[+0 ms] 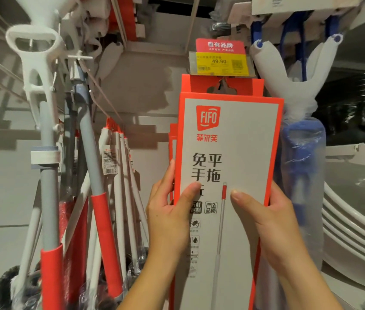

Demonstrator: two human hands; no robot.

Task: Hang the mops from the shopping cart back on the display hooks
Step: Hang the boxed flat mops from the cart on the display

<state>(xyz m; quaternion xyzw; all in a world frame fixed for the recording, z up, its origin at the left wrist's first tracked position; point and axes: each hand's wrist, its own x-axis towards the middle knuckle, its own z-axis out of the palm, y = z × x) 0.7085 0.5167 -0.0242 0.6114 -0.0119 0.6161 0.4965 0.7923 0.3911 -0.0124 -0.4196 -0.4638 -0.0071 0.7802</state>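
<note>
Mop box (239,153) held upright at centre, in front of the display, top edge just below the yellow price tag (220,63). Left grip (168,211) pinching the box's left edge, thumb flat on the front, fingers curled behind. Right grip (270,220) pinching the right edge, thumb on the front. Just behind, a second box (199,86) with a hang slot under the tag. At left, hanging mops (101,211) with red-and-grey handles; at right, a blue mop (300,153) in clear wrap, white basins (351,224) beyond.
</note>
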